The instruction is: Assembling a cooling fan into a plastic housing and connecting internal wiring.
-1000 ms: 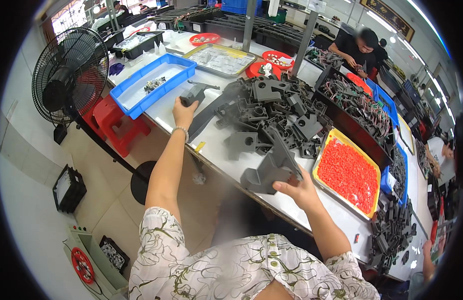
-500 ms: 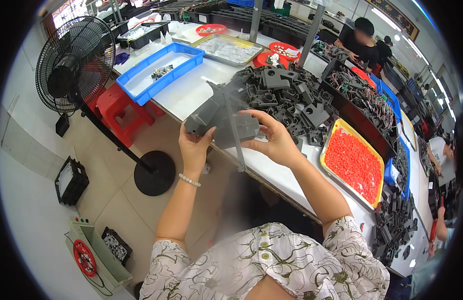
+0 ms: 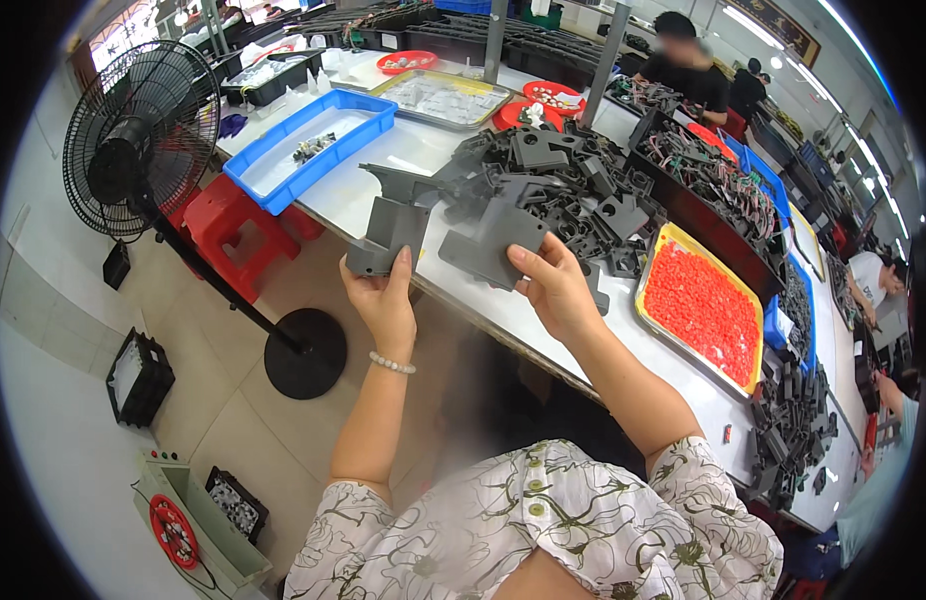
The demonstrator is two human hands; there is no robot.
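My left hand (image 3: pixel 385 300) grips a dark grey moulded plastic part (image 3: pixel 391 228) with angled walls, its thumb pressed on the lower edge. A second grey plastic part (image 3: pixel 498 240), flat-faced with a small hole, is pinched between thumb and fingers of my right hand (image 3: pixel 555 285). Both parts are held up over the table's near edge, a little apart from each other. Beyond the right one lies a heap of similar dark plastic parts (image 3: pixel 623 222), and the held parts hide some of it. The upper ends of the held parts are blurred.
Right of the heap lies a yellow-rimmed tray (image 3: pixel 642 300) of small red pieces. A blue tray (image 3: pixel 273 200) stands at the table's left. On the floor are a black pedestal fan (image 3: pixel 305 352) and red stools (image 3: pixel 223 225). A person (image 3: pixel 688 75) works across the table.
The grey pieces, held close together before, are now apart, one in each hand. My right hand has turned and lowered slightly; the long strip between them no longer shows.
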